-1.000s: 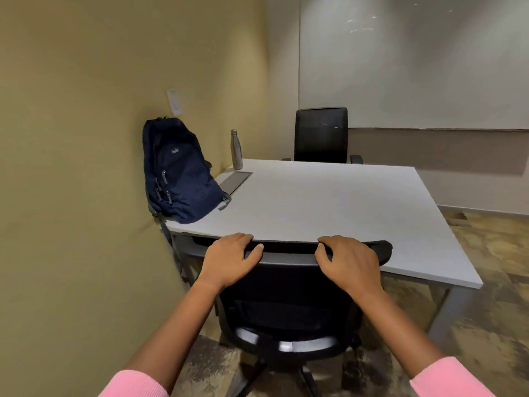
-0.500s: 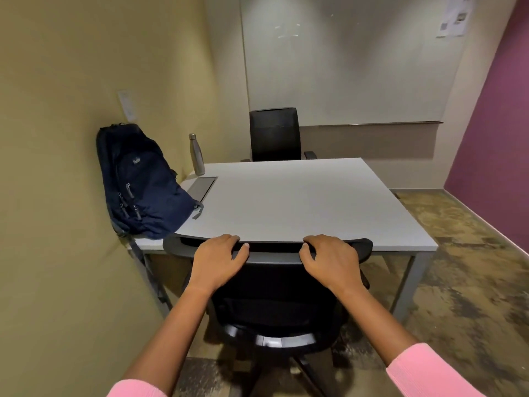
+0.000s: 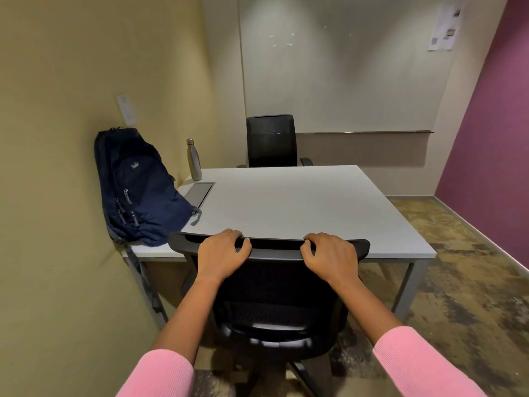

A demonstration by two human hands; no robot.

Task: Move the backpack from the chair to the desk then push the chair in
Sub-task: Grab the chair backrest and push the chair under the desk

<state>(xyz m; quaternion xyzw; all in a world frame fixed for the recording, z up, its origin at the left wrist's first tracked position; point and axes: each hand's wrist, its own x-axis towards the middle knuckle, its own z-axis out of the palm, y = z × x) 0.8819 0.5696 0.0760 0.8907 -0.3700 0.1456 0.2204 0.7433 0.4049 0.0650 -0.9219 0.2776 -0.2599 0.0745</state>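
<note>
At the near edge of the white rectangular worktop (image 3: 300,202), left hand (image 3: 219,253) and right hand (image 3: 332,257) stay curled in a closed grip on the top rail of the black mesh-backed swivel chair (image 3: 272,299), as half a second ago; only the view has shifted, showing more purple wall. The navy fabric backpack (image 3: 137,187) stands upright on the worktop's left near corner against the yellow wall, with a slim steel bottle (image 3: 194,159) behind it. Bare mottled floor lies open to the right.
</note>
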